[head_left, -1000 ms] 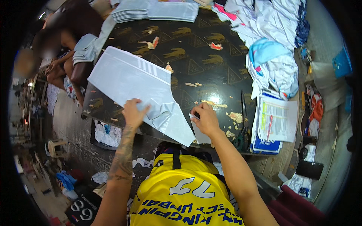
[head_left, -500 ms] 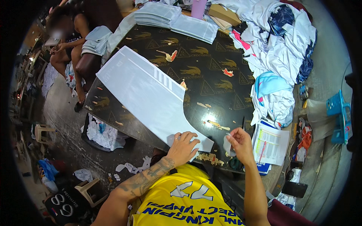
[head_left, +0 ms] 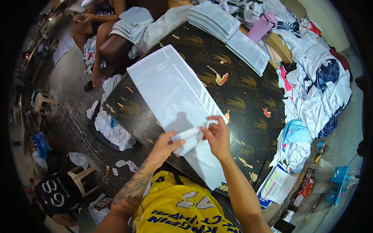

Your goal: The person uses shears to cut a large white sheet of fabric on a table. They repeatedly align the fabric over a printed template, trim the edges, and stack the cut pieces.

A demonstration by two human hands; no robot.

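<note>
We see left hand [head_left: 164, 145], right hand [head_left: 218, 140], both pinching one small white piece [head_left: 189, 139], over one white panel [head_left: 167, 95], on the worn black tabletop [head_left: 248, 143]; two beige stools [head_left: 79, 174], on grey floor [head_left: 74, 112]

At the far right, a pink bottle [head_left: 262, 27] is beside a brown box [head_left: 280, 47]. White cloth [head_left: 305, 93] lies heaped right, papers [head_left: 280, 187] nearer. A stool [head_left: 81, 176] stands left.

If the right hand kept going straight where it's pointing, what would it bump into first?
Probably the long white panel on the table, near its striped edge. The right hand might pass just above it; height is hard to tell.
</note>
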